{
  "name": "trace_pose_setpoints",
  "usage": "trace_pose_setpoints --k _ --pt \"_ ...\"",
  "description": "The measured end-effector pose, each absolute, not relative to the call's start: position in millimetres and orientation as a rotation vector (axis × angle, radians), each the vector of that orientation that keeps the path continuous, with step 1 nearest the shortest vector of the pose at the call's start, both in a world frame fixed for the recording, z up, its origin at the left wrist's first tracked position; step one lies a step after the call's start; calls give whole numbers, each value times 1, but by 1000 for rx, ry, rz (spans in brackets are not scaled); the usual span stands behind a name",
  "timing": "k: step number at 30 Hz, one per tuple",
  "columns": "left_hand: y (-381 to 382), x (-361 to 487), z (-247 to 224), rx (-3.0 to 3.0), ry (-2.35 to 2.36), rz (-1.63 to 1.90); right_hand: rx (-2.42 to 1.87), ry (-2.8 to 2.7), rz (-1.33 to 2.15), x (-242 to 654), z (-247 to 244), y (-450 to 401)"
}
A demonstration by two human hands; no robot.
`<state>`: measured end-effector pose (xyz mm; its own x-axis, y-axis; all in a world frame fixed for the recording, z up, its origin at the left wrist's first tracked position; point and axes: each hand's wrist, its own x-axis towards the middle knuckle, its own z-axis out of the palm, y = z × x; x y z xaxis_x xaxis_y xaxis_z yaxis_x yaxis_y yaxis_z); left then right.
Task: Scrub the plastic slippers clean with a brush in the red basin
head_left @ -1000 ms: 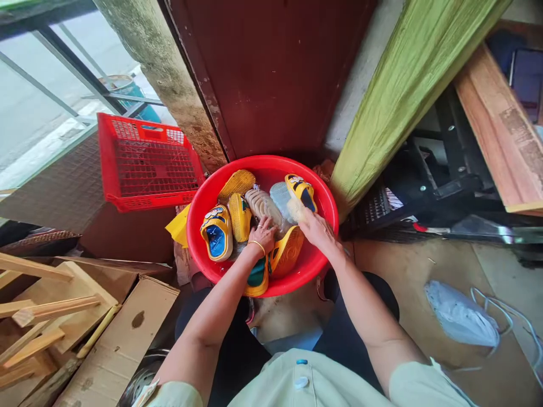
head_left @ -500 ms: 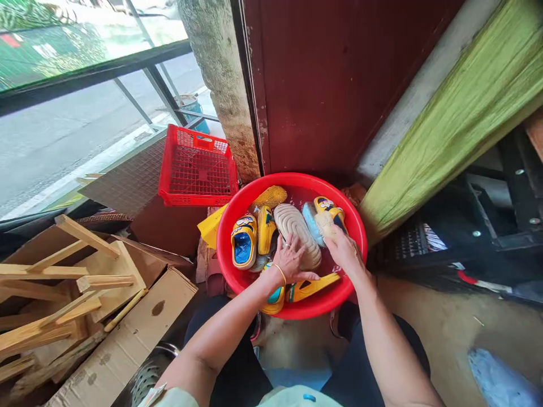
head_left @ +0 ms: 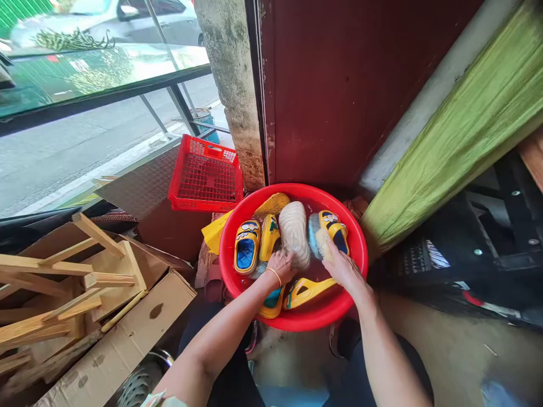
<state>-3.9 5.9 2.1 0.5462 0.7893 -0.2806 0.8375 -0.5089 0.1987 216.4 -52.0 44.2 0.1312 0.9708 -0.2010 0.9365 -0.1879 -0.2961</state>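
So there's a beige shoe (head_left: 294,236) sitting sole-up in a big red plastic basin (head_left: 292,320), with water in the bottom by the look of it. My left hand (head_left: 280,267), gold bangle (head_left: 275,276) on the wrist, is curled over the lower end of that shoe and gripping it. My right hand (head_left: 344,269) is closed down over a pale bristle brush (head_left: 323,244), which sits right beside the beige shoe, against a pale blue shoe (head_left: 314,234).

Around them the basin's crammed with yellow kids' slides: a blue-lined pair member (head_left: 246,247) on the left, a plain-looking yellow slide (head_left: 270,238) next to it, a cartoon-print slide (head_left: 335,232) at the top right, and a yellow slide lying on its side (head_left: 307,292) near the front rim.

A yellow plastic sheet (head_left: 214,234) pokes out from behind the basin. Just past that there's a red plastic crate (head_left: 206,181), tilted, then flattened cardboard boxes (head_left: 156,305) with wood strips (head_left: 97,240) piled on them. Behind the basin is a maroon door (head_left: 326,85), with a mossy concrete pillar (head_left: 231,73) on one side and green fabric (head_left: 453,147) on the other.
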Motion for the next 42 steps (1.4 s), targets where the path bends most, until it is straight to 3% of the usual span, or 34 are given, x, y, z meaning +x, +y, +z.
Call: trace_pose_setpoints --k 7,13,19,24,32,38,42 --pt "0 -9 28 2515 1278 -32 -2180 -2005 444 207 48 -50" --pt "11 -34 53 2475 1306 249 -1992 -1540 535 214 68 -48" --pt "33 -74 61 2299 1720 107 -1265 -643 1162 202 81 -56" --pt "32 -74 45 2313 1643 -51 -1072 -358 1579 197 75 -60" --pt "19 -52 29 2334 1380 -110 -1038 -463 1489 200 74 -56" --pt "9 -48 56 2388 1241 -20 -1047 -412 1438 209 76 -54" --pt "-8 -53 69 2337 1313 -265 -968 -374 1384 230 80 -58"
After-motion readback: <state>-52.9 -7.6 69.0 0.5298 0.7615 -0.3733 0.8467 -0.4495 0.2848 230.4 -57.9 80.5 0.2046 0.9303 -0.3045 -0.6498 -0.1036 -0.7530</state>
